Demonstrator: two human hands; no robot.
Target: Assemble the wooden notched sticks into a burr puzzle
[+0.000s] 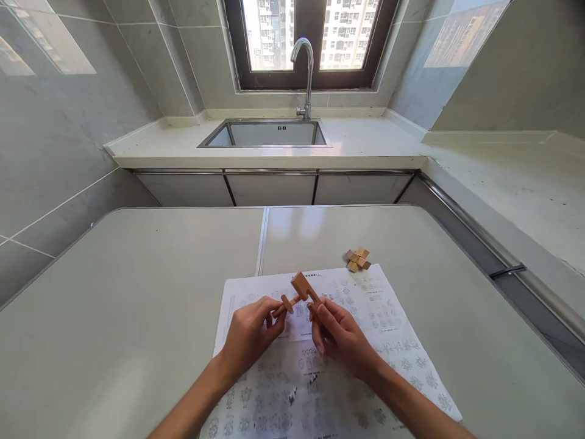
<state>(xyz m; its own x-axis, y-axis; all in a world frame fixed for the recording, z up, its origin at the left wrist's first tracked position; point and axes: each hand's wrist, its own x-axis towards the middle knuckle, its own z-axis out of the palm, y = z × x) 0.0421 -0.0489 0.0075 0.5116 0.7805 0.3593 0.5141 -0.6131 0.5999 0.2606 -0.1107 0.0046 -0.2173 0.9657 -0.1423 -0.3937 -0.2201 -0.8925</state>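
My left hand [253,334] pinches a small wooden puzzle piece [286,304] between its fingertips. My right hand [337,332] grips a larger notched wooden piece [304,286] that points up and away. The two pieces meet above a printed instruction sheet [393,341] lying on the table. An assembled wooden puzzle [358,259] rests on the table just beyond the sheet's far right corner, out of both hands' reach.
The pale table [137,292] has a seam down its middle. Beyond it a counter holds a steel sink [265,134] with a tap [305,73] under a window. A second counter [516,183] runs along the right.
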